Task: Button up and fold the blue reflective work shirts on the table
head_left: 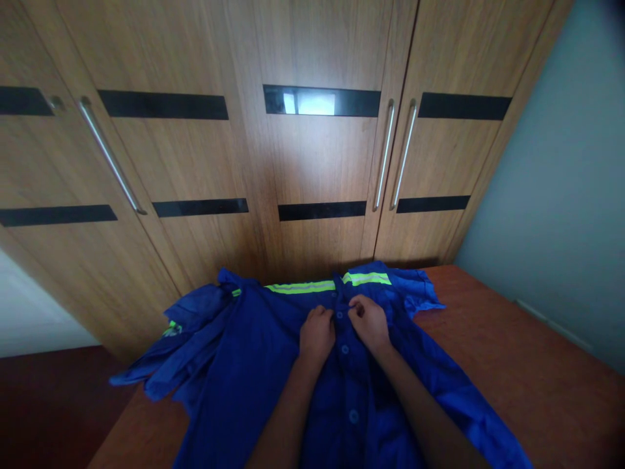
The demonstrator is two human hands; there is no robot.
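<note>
A blue garment (254, 352) with yellow-green reflective strips lies spread over a reddish-brown surface, its row of buttons running down the middle. On the left side of the button strip, my left hand (317, 333) has its fingers bent and closed on the cloth. Just across the strip, my right hand (370, 322) pinches the fabric with thumb and fingers beside an upper button (339, 315). More buttons show below, between my forearms. The fingertips hide part of the cloth they hold.
A wooden wardrobe (312, 156) with dark inlaid bands and metal handles (385, 155) stands right behind the garment. The reddish-brown surface (508, 365) extends to the right, beside a pale wall (561, 215). A sleeve (161, 365) hangs toward the surface's left edge.
</note>
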